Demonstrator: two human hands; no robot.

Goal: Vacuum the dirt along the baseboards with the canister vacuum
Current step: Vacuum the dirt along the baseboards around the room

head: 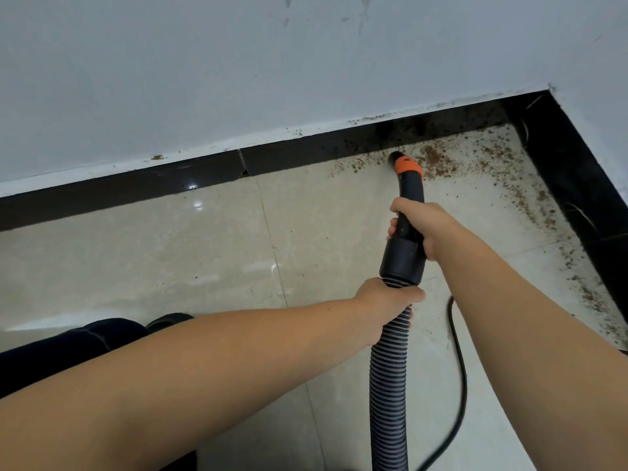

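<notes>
A: What is nearest?

B: The ribbed hose [389, 385] rises from the bottom edge of the view. A black cord [459, 368] lies on the floor just right of it. To the left, a dark trouser knee [68, 348] and a shoe [168, 321] sit behind the left forearm.

A: And the left hand?

B: The left hand [384, 309] wraps its fingers round the hose at its top end, just below the black cuff [402, 260] where hose meets handle.

A: The right hand?

B: Just beyond the left one. The right hand [419, 229] grips the curved black handle [411, 205] above the cuff, with the fingers curled round its left side.

A: Where is the nozzle?

B: Past the right hand, the handle bends down to an orange collar [407, 166] and a short black nozzle [396, 157]. The nozzle tip sits at the floor close to the black baseboard [289, 158]; I cannot tell if it touches either.

A: And the dirt?

B: Brown dirt [438, 161] lies just right of the nozzle and a little to its left. It spreads on toward the corner and back along the right-hand baseboard, well to the right of both hands. The pale tiled floor [170, 249] left of the hands looks glossy. Beyond the baseboard stands a white wall [238, 62] with faint scuffs.
</notes>
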